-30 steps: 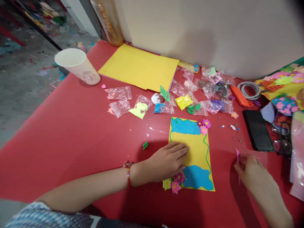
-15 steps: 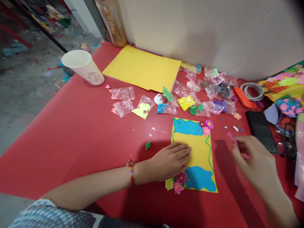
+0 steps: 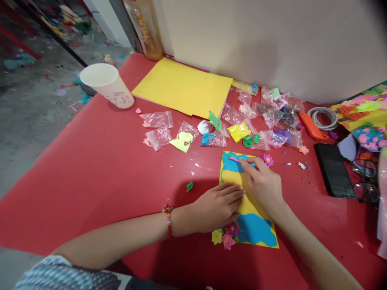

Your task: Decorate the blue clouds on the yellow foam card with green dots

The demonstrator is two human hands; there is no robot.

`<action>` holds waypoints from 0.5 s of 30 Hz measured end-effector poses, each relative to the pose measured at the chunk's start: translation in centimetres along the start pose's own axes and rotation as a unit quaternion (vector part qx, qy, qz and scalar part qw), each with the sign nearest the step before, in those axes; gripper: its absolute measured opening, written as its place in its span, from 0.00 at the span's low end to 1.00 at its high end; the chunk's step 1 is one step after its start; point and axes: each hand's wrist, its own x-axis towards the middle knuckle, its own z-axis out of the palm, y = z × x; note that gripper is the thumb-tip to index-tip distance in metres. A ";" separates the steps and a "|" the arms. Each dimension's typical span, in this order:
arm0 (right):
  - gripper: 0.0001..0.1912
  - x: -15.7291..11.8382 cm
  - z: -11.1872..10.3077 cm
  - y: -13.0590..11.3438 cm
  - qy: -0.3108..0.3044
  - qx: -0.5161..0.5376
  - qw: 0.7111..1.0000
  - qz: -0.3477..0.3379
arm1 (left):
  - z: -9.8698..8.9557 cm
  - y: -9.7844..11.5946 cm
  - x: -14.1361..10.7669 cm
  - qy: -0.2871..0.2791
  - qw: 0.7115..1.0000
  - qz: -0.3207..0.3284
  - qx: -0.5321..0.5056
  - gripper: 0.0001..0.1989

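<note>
A yellow card (image 3: 250,197) lies on the red table, with blue wavy clay patches (image 3: 255,229) at its top and bottom and green clay lines along its sides. My left hand (image 3: 222,206) rests flat on the card's left middle, fingers stretched out. My right hand (image 3: 263,179) is closed on a small pink modelling tool (image 3: 234,159), its flat end over the upper blue patch; the fingers hide the rest of it. Clay flowers (image 3: 228,241) decorate the lower left corner, and a purple flower (image 3: 267,160) shows at the upper right. A green clay bit (image 3: 189,186) lies left of the card.
Several small bags of coloured clay (image 3: 238,132) lie behind the card. Yellow sheets (image 3: 184,86), a paper cup (image 3: 111,86) and a bottle (image 3: 146,32) stand or lie farther back. At right are a phone (image 3: 334,171), glasses (image 3: 366,191), an orange comb (image 3: 313,125) and a coiled cable (image 3: 323,117).
My right hand has moved left with the pink modelling tool, from beside the phone to the card's upper blue patch. My left hand stays on the card.
</note>
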 end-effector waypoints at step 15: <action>0.15 0.5 -0.3 -0.3 -0.022 -0.016 1.000 0.009 | 0.1 0.0 0.1 0.000 1.000 -0.003 -0.004 0.19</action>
